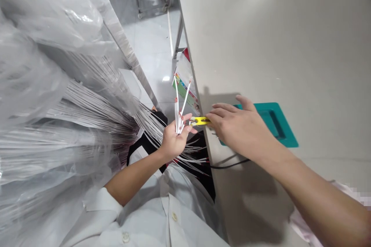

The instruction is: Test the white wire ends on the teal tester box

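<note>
My left hand is closed around a small bunch of thin white wires with red-marked ends that stick up out of the fist. My right hand reaches in from the right over the edge of the white table and pinches a small yellow tool, whose tip touches the wires at my left thumb. Under my right hand lies a teal tray. More white wires fan out from a large bundle on the left, partly wrapped in clear plastic.
Clear plastic sheeting covers the left side. A black cable runs across the table edge below my right wrist. A colourful printed box sits under the table. Metal table legs and pale floor show behind.
</note>
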`<state>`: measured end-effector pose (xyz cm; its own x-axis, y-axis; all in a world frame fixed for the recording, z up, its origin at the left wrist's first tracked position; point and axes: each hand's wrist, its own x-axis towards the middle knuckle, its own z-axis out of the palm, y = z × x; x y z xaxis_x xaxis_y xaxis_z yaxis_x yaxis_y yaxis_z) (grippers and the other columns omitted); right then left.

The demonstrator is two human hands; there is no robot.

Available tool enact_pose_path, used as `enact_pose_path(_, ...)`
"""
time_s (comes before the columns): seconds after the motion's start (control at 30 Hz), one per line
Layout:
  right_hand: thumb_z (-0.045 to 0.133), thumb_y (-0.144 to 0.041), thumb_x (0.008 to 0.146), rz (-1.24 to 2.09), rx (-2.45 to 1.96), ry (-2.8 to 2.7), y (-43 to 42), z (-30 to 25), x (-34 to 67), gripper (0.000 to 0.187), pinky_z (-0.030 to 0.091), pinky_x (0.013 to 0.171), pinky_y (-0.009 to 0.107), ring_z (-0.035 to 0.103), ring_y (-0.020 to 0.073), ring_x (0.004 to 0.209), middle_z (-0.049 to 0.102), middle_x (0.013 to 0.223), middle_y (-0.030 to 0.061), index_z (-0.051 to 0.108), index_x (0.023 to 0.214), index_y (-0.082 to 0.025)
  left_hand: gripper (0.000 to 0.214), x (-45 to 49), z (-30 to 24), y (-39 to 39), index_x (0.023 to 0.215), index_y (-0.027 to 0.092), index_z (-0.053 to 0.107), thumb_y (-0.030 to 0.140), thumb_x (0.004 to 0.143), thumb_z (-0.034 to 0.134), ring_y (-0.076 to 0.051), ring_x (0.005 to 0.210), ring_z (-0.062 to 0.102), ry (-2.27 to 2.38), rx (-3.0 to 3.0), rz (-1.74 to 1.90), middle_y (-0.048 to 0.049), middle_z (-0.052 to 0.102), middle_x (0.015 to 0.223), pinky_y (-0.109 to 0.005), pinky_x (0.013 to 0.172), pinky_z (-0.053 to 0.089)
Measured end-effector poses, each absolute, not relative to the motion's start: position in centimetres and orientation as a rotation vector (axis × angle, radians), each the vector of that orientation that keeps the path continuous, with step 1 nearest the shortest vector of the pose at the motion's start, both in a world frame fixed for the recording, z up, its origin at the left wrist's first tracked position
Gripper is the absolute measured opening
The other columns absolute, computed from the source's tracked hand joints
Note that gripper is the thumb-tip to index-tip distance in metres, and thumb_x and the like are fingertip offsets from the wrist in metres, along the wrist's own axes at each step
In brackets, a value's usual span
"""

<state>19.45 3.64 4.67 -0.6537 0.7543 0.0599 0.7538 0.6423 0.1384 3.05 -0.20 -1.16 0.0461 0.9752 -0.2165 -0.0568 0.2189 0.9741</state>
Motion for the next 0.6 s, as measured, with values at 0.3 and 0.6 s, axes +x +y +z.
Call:
enact_pose_path(0.3,0.055,-0.029,0.082,0.173,1.4,2.774,3.5,4.0,19.7,0.045,0.017,0.096,0.064,0.052,0.0343,0.107,0.065,0.107,0.0164,0.049,0.122,-0.009,0.04,3.4,-1.1,-0.2,0.119,0.008,0.055,0.018,0.08,0.054,-0.014,0.071,0.061,1.243,0.966,1.067,-0.0053,0.07,0.071,-0.028,0.076,0.046)
enact_pose_path(0.6,0.058,-0.046,0.078,0.183,1.435,2.868,3.7,2.8,20.1,0.058,0.017,0.096,0.067,0.053,0.036,0.104,0.066,0.103,0.0158,0.047,0.125,-0.014,0.042,2.2,-0.9,-0.4,0.121,0.013,0.054,0.024,0.081,0.054,-0.008,0.049,0.046,1.284,1.007,0.999,-0.0044,0.07,0.075,-0.023,0.055,0.039)
